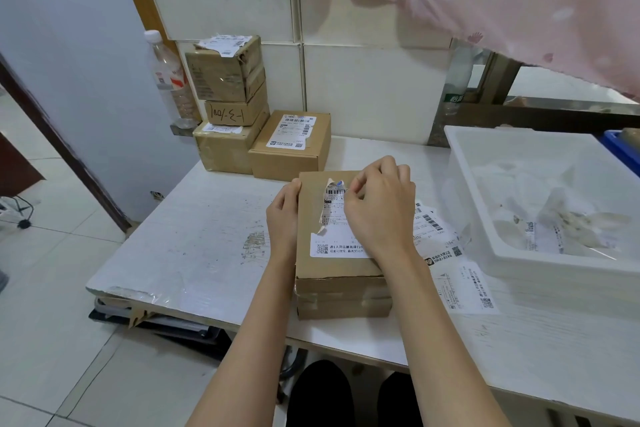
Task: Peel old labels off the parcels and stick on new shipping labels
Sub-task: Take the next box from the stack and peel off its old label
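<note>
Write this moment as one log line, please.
step: peeling old label | left hand: steadies parcel | right hand: pinches label

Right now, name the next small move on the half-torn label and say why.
Probably keep peeling: the right hand pinches the torn upper edge of the old label, whose lower part remains stuck to the parcel. The left hand braces the parcel's left edge, so pulling the strip down toward the body looks best.
</note>
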A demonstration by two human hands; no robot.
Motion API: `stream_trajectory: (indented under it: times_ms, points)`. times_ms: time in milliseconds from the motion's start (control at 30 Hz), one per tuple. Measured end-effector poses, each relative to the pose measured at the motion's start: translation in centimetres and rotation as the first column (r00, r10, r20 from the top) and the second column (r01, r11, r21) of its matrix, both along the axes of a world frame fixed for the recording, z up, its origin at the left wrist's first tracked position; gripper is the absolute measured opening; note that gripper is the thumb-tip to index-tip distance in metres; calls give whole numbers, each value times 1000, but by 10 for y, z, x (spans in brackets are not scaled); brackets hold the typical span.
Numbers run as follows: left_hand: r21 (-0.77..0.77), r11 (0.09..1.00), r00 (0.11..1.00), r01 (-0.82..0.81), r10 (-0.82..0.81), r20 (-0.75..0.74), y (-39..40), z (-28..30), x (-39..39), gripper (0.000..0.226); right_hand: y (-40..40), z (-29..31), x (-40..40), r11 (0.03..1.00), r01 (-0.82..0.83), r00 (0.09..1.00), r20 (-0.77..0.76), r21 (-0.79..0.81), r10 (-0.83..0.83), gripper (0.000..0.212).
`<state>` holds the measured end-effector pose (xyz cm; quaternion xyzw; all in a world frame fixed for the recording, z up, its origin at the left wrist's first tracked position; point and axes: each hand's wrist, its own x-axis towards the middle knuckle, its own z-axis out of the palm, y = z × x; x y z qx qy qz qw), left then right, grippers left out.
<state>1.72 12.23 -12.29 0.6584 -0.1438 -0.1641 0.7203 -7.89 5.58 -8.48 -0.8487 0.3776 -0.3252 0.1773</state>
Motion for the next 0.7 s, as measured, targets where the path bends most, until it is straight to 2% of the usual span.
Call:
stream_trajectory:
  times_ms: [100,200,367,700]
  points:
    - [13,1000,1000,-1,2,-26,0,1,0,34,1,2,0,997,27,999,43,67,-30,4]
    - [1,1000,999,-4,4,-43,1,1,0,35,3,4,-1,991,-22,999,46,133,16,13]
    - [3,1000,999,14,-14,-42,1,1,-1,35,7,6,-2,998,-62,994,86,24,60,32]
    - [6,1000,998,7,-7,-64,1,2,-2,37,6,6,-5,975,-209,960,205,75,190,29]
